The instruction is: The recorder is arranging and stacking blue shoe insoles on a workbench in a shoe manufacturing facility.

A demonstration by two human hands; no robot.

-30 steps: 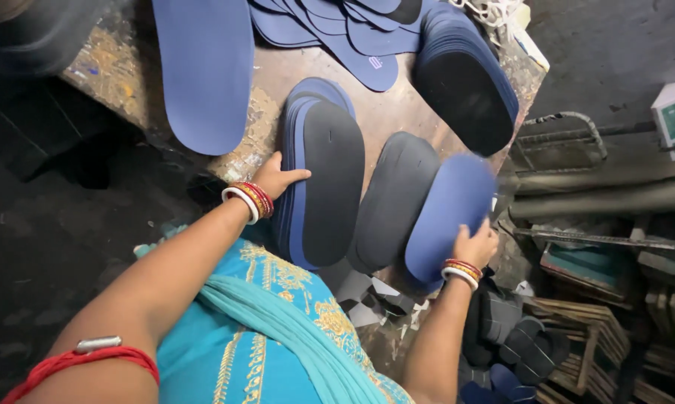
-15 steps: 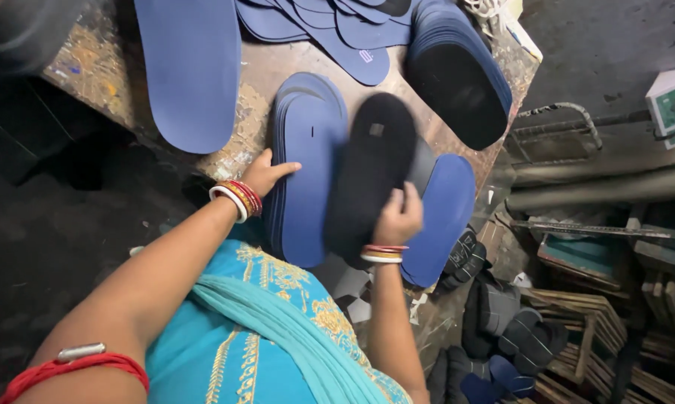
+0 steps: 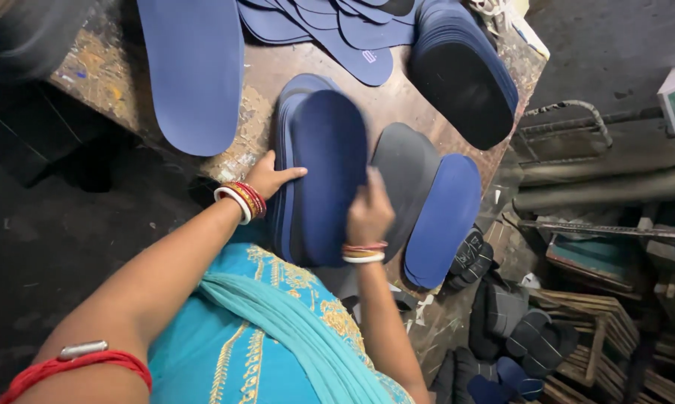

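Note:
My left hand (image 3: 271,180) rests against the left side of a stack of dark blue shoe soles (image 3: 318,161) on the worn workbench (image 3: 259,105). My right hand (image 3: 369,214) presses a sole down on top of that stack, its blue face up. To the right lie a grey sole (image 3: 408,176) and a blue sole (image 3: 443,217), side by side and partly overhanging the bench's near edge.
A long blue sole sheet (image 3: 195,71) lies at the left of the bench. Several thin blue insoles (image 3: 337,26) fan out at the back, next to a tall stack with a black top (image 3: 464,78). Black and blue soles (image 3: 505,337) and wooden crates (image 3: 584,322) sit on the floor at right.
My right hand lifted a sole from the right pile, carried it left with its black side showing, and turned it blue side up onto the left stack. My left hand stayed at the stack.

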